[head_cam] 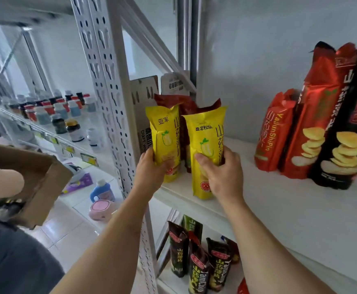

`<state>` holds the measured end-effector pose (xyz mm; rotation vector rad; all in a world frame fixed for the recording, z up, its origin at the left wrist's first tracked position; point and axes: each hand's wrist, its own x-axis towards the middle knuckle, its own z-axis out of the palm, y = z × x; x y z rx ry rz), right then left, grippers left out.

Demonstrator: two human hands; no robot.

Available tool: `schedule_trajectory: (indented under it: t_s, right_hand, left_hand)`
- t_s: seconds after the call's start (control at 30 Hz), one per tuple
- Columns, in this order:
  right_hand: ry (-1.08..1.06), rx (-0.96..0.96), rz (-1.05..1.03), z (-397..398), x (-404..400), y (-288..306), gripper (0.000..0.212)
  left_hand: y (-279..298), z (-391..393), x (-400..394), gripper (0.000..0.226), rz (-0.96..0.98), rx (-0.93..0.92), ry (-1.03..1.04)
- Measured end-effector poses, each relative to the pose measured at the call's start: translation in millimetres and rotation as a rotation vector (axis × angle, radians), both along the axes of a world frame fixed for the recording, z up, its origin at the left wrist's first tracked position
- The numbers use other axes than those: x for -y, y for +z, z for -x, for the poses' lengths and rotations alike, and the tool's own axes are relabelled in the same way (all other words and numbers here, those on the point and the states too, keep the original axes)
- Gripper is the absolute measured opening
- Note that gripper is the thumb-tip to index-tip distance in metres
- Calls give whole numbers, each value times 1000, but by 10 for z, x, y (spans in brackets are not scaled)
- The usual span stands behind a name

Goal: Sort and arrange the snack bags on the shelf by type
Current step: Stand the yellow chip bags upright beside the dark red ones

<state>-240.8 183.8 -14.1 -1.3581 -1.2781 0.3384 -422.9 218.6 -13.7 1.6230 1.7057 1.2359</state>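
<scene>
Two yellow snack bags stand upright at the left end of the white shelf board [268, 200]. My left hand [152, 170] grips the left yellow bag [165, 132] near its lower half. My right hand [222, 172] grips the right yellow bag [207, 134], which stands at the shelf's front edge. Behind them lean dark red bags [186, 107], partly hidden. At the right stand a small red bag [273, 136], a tall red bag [313, 115] and a tall black bag [349, 128] with chip pictures.
A perforated white shelf post [107, 85] rises left of the bags. Cardboard pieces [143, 96] stand behind them. The lower shelf holds several dark snack bags [203, 262]. Another person at left holds a cardboard box [35, 179]. Bottles [56, 111] fill a far shelf.
</scene>
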Motion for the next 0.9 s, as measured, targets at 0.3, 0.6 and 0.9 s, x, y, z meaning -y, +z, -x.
schedule_trajectory:
  t_s: [0.3,0.6,0.9]
  right_hand:
    - [-47,-35,-3,381,-257,-50,67]
    - [-81,-53,21,492,-299,-66,111]
    - [-414,-18,-54,-211,-67,39,58]
  left_hand:
    - [25,135,-297,50,25,48,-37]
    - [-115,116,34,56,-127,3,-3]
    - [-203,-508,326,36,-719,-218,-249]
